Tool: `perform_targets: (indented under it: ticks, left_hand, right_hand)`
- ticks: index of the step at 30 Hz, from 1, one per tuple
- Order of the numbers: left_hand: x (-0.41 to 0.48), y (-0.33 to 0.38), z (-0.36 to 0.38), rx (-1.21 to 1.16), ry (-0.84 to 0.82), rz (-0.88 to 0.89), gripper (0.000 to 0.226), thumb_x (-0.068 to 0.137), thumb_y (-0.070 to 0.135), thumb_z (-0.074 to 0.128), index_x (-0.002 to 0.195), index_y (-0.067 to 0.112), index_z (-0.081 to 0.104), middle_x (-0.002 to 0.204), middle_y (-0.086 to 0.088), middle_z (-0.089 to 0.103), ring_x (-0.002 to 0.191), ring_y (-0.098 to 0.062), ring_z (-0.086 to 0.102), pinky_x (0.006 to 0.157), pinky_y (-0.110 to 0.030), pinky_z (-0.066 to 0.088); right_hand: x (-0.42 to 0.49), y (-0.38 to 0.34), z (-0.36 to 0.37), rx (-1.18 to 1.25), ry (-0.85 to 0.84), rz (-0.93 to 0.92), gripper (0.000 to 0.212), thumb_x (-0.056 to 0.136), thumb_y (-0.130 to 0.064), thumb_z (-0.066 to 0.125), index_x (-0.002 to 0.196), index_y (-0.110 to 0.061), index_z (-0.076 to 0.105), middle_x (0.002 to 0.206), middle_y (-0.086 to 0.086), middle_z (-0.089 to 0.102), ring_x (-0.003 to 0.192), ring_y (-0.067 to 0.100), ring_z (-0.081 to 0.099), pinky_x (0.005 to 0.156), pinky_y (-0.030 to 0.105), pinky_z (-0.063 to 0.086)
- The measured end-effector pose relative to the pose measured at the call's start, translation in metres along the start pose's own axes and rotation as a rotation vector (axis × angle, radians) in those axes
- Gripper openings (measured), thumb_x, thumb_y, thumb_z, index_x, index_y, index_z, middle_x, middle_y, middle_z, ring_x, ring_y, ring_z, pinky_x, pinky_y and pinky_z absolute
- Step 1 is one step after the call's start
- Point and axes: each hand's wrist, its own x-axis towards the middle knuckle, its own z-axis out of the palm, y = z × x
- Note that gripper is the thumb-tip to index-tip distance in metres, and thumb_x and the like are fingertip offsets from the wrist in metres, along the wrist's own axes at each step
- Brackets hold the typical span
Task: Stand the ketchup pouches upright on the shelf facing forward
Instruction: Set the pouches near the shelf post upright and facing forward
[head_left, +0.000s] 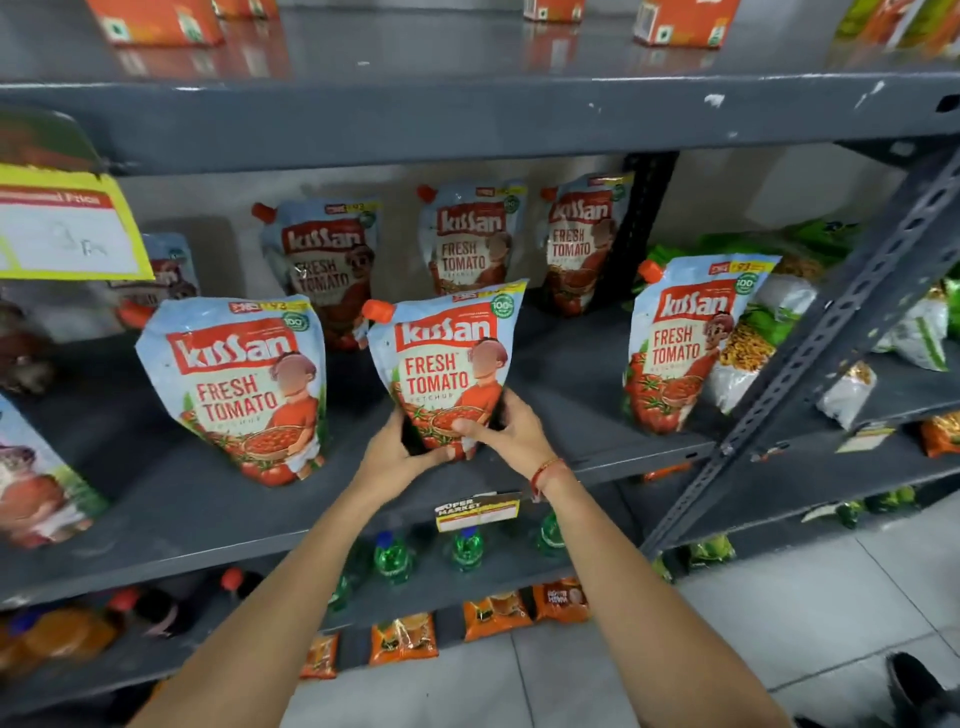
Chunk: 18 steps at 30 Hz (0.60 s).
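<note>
Left hand (396, 451) and right hand (506, 434) are both gripping the bottom of the middle ketchup pouch (447, 358), holding it upright and label-forward near the front edge of the grey shelf (171, 499). Front left pouch (239, 379) and front right pouch (680, 338) are standing either side, well apart. Three more pouches (472, 236) are standing behind, facing forward.

Bare shelf (566, 374) between middle pouch (447, 358) and right pouch (680, 338), left pouch (239, 379) crowding close
</note>
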Motion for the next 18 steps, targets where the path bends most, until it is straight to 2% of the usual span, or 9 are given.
perform_targets:
  ticks: [5,10,13,18]
  left_hand:
    - [0.005,0.015,0.017,0.113,-0.052,0.037,0.073,0.069,0.042,0.076,0.130,0.017,0.046,0.130,-0.005,0.059,0.119,-0.024,0.054,0.101,-0.041,0.043]
    - [0.000,0.033,0.051,0.100,-0.043,0.091,0.068,0.074,0.039,0.073,0.131,0.015,0.045,0.130,-0.006,0.059,0.117,-0.024,0.056,0.093,-0.032,0.044]
    - [-0.003,0.039,0.067,0.078,-0.025,0.099,0.067,0.074,0.038,0.073,0.131,0.016,0.045,0.129,-0.005,0.060,0.116,-0.023,0.057,0.090,-0.027,0.042]
    - [-0.005,0.038,0.074,0.126,0.001,0.127,0.067,0.075,0.040,0.072,0.131,0.016,0.045,0.127,-0.005,0.062,0.116,-0.025,0.057,0.093,-0.033,0.045]
  right_hand:
    - [-0.006,0.003,-0.028,0.040,0.007,-0.014,0.049,0.059,-0.046,0.082,0.103,-0.034,0.062,0.112,-0.004,0.070,0.106,0.010,0.064,0.095,0.037,0.052]
    - [-0.017,0.012,-0.066,0.016,0.069,0.012,0.041,0.071,-0.031,0.079,0.106,-0.022,0.062,0.109,-0.002,0.070,0.106,0.010,0.064,0.094,0.029,0.051]
    - [-0.024,0.014,-0.079,0.010,0.097,0.031,0.033,0.074,-0.025,0.077,0.104,-0.026,0.062,0.105,-0.008,0.069,0.103,0.002,0.063,0.086,0.016,0.050]
    - [-0.031,0.016,-0.084,-0.001,0.111,0.043,0.034,0.076,-0.026,0.075,0.105,-0.029,0.058,0.103,-0.014,0.066,0.098,-0.006,0.062,0.084,0.013,0.049]
